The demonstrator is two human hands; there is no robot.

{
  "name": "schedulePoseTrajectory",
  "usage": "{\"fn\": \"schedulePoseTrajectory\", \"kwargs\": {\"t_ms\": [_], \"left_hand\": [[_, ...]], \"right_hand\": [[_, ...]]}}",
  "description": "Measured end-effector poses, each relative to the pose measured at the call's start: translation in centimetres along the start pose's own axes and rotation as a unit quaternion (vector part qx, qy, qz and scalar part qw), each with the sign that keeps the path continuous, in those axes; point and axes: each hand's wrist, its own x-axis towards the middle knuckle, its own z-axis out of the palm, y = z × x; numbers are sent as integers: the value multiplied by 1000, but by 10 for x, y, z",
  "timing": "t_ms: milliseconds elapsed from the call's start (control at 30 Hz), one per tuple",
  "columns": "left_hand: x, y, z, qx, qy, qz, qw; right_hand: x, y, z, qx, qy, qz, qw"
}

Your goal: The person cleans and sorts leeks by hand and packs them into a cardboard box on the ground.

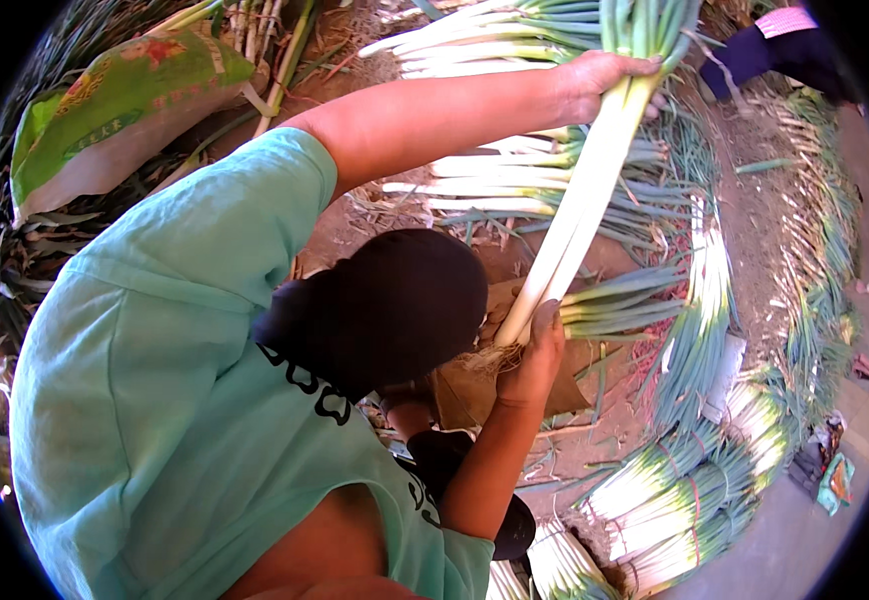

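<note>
Leeks [580,210]: one long bunch, white stalks, held diagonally across frame centre, root end low, green tops up at the top edge. I see the left hand [603,82] wrapped around the upper part of the bunch, where white turns green, fingers closed on it. Right hand [533,355] grips the root end from below, thumb up along the stalks, also closed on the bunch. Roots stick out as a brownish tuft just left of the right hand.

Bunch hangs above bare soil [755,220]. More loose leeks lie on the ground behind it, stalks pointing left. Tied bundles [685,490] with reddish bands are stacked lower right, white ends facing the camera. A row of further leeks curves along the right side.

Green and white sack [115,110] lies upper left, well apart from the hands. Another person's dark sleeve [775,50] with a pink cuff shows at the top right. Teal shirt [155,400] and a dark cap [385,305] fill lower left.
</note>
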Motion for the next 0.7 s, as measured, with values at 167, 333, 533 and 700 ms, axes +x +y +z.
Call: {"fn": "schedulePoseTrajectory", "kwargs": {"t_ms": [167, 333, 533, 700], "left_hand": [[-24, 11, -62, 19, 125, 32, 991], [-53, -2, -89, -27, 195, -12, 980], [-71, -24, -131, -111, 131, -50, 984], [-37, -50, -80, -131, -92, -100, 982]], "right_hand": [[48, 2, 21, -249, -15, -51, 967], [76, 8, 40, -348, -62, -101, 930], [59, 53, 20, -369, -74, -128, 918], [61, 36, 22, -143, -40, -30, 988]]}}
